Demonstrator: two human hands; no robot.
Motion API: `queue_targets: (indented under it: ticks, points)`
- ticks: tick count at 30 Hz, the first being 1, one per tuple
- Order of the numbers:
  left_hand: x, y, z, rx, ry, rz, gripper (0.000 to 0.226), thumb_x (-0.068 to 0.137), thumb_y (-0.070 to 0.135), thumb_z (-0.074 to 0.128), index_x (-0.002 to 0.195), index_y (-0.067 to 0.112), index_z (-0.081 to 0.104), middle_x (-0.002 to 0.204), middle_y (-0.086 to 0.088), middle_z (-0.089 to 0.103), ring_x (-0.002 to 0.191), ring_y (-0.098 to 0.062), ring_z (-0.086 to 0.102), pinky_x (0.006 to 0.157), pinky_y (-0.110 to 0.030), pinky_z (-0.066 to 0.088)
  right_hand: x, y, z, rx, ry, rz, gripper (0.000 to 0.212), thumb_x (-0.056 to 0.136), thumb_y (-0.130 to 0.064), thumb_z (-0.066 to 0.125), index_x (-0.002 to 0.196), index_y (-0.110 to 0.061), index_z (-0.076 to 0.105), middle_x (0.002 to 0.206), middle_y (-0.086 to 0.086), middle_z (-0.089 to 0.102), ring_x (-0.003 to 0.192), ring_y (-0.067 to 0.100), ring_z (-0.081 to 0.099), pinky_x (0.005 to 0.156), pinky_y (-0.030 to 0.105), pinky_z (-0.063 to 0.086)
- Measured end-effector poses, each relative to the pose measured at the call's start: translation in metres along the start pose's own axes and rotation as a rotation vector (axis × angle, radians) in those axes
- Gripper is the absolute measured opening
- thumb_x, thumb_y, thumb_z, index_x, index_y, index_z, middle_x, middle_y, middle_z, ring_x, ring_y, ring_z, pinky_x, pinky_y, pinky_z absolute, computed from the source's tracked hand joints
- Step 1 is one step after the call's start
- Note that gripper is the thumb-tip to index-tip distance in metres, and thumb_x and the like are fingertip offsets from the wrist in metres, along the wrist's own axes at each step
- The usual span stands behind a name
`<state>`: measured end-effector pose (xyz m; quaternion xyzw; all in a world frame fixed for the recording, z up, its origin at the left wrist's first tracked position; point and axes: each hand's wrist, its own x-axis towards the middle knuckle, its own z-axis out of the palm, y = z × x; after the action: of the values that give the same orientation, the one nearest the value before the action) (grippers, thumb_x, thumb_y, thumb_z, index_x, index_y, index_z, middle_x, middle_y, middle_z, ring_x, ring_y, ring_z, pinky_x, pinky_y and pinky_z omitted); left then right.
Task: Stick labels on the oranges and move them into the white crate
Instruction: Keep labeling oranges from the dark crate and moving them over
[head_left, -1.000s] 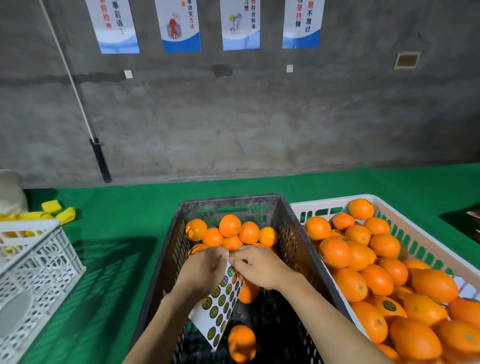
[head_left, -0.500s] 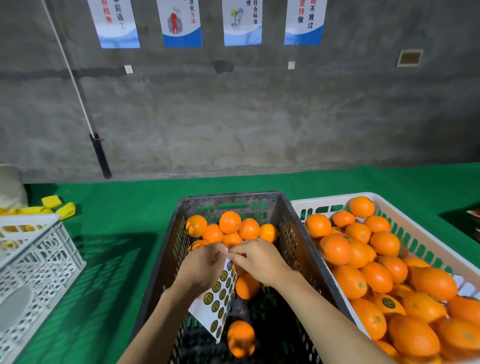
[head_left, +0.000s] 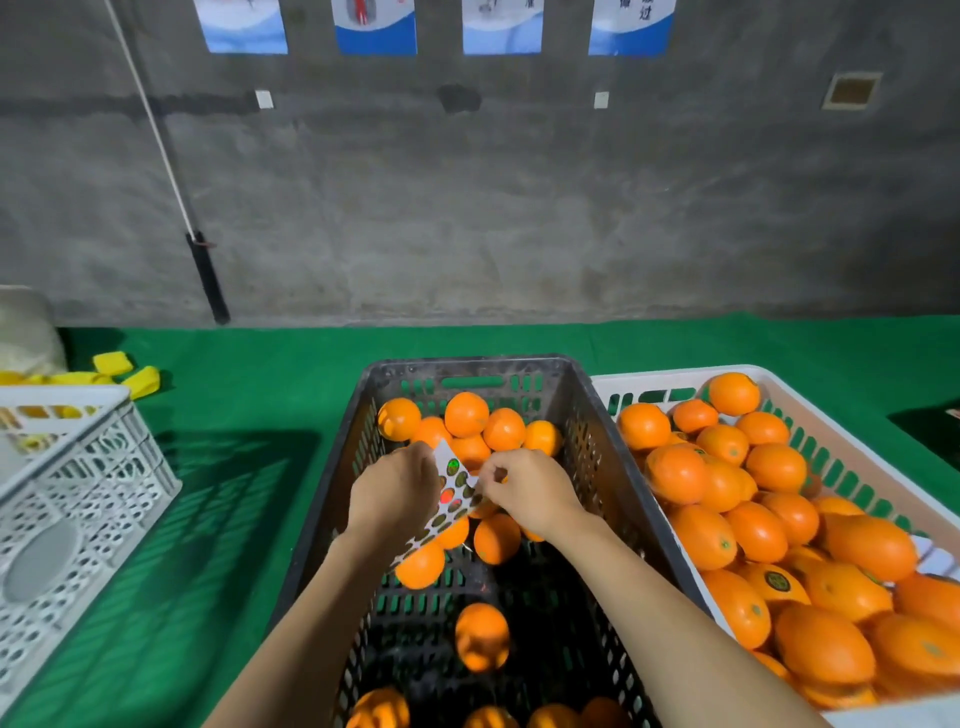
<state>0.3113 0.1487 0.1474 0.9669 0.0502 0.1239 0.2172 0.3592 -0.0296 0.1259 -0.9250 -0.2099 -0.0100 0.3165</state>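
Although both hands meet over the black crate (head_left: 467, 365), their backs face the camera, so the fingertips are mostly hidden. The left hand (head_left: 395, 488) grips the label sheet (head_left: 451, 491), whose lower part disappears behind the wrist. The right hand (head_left: 530, 488) pinches at the sheet's right edge with curled fingers; whether a label has lifted is too small to tell. The sheet is thin white backing with rows of small dark round stickers, two of them glinting green and red. Below it, loose oranges (head_left: 467, 415) with smooth, glossy skins lie in the black slotted plastic crate, the nearest ones cut off by the frame. Just beside it on the right, touching, the white crate (head_left: 649, 382) of slotted plastic is heaped with labelled oranges (head_left: 675, 473), its near end cropped. Both stand on a green cloth (head_left: 234, 405).
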Motion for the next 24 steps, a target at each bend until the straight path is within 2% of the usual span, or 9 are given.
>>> queue_targets:
  ticks: [3, 6, 8, 11, 13, 15, 19, 24]
  points:
    - [0.001, -0.001, -0.002, 0.022, 0.057, -0.020, 0.036, 0.107, 0.020, 0.035, 0.071, 0.014, 0.036, 0.061, -0.005, 0.040, 0.053, -0.020, 0.028, 0.048, -0.031, 0.015, -0.005, 0.001, 0.015, -0.147, -0.220, -0.014, 0.010, 0.094, -0.032, 0.065, 0.087, -0.025, 0.068, 0.076, -0.012, 0.059, 0.074, 0.014, 0.052, 0.059, 0.032, 0.039]
    - [0.000, -0.002, -0.001, 0.065, 0.069, 0.002, 0.033, 0.107, 0.020, 0.035, 0.077, 0.010, 0.044, 0.064, -0.007, 0.048, 0.053, -0.020, 0.036, 0.046, -0.029, 0.019, -0.014, 0.002, 0.040, -0.311, -0.460, -0.092, 0.012, 0.093, -0.031, 0.064, 0.093, -0.021, 0.071, 0.098, -0.001, 0.070, 0.093, 0.023, 0.062, 0.067, 0.031, 0.046]
    - [0.000, -0.004, -0.002, 0.063, 0.072, 0.017, 0.032, 0.107, 0.021, 0.035, 0.080, 0.009, 0.048, 0.065, -0.008, 0.051, 0.054, -0.022, 0.041, 0.046, -0.030, 0.021, -0.018, 0.005, 0.053, -0.386, -0.559, -0.082, 0.015, 0.093, -0.030, 0.065, 0.098, -0.019, 0.072, 0.106, 0.004, 0.070, 0.100, 0.026, 0.063, 0.074, 0.034, 0.052]
    - [0.002, -0.006, -0.003, 0.050, 0.022, 0.040, 0.027, 0.107, 0.021, 0.035, 0.094, 0.008, 0.054, 0.077, -0.013, 0.060, 0.068, -0.030, 0.058, 0.051, -0.033, 0.034, -0.019, 0.011, 0.058, -0.429, -0.624, -0.050, 0.015, 0.093, -0.032, 0.065, 0.100, -0.020, 0.073, 0.113, 0.004, 0.068, 0.104, 0.027, 0.062, 0.072, 0.031, 0.046]
    - [0.002, -0.004, -0.004, 0.061, -0.005, 0.034, 0.025, 0.107, 0.019, 0.034, 0.100, 0.007, 0.055, 0.085, -0.014, 0.064, 0.075, -0.032, 0.061, 0.061, -0.039, 0.048, -0.020, 0.013, 0.060, -0.443, -0.651, -0.055, 0.016, 0.094, -0.031, 0.064, 0.098, -0.018, 0.073, 0.108, 0.004, 0.071, 0.101, 0.027, 0.064, 0.071, 0.031, 0.047]
    - [0.003, -0.002, -0.003, 0.076, -0.004, 0.028, 0.025, 0.107, 0.019, 0.034, 0.102, 0.007, 0.056, 0.088, -0.014, 0.065, 0.077, -0.032, 0.063, 0.067, -0.042, 0.053, -0.020, 0.013, 0.062, -0.457, -0.681, -0.061, 0.015, 0.093, -0.026, 0.064, 0.095, -0.014, 0.074, 0.102, 0.007, 0.072, 0.095, 0.028, 0.065, 0.068, 0.032, 0.048]
    - [0.003, -0.001, -0.002, 0.087, -0.008, 0.032, 0.026, 0.107, 0.020, 0.034, 0.103, 0.007, 0.056, 0.089, -0.014, 0.065, 0.076, -0.031, 0.063, 0.064, -0.041, 0.050, -0.021, 0.013, 0.065, -0.420, -0.796, -0.029, 0.014, 0.090, -0.018, 0.067, 0.092, -0.006, 0.075, 0.096, 0.012, 0.074, 0.090, 0.029, 0.067, 0.064, 0.031, 0.046]
    - [0.002, -0.002, -0.003, 0.069, 0.004, 0.027, 0.028, 0.108, 0.023, 0.033, 0.103, 0.007, 0.055, 0.090, -0.013, 0.065, 0.076, -0.029, 0.062, 0.062, -0.038, 0.046, -0.019, 0.015, 0.063, -0.283, -0.848, 0.070, 0.025, 0.088, -0.020, 0.072, 0.112, -0.014, 0.074, 0.116, 0.005, 0.072, 0.106, 0.022, 0.065, 0.088, 0.034, 0.055]
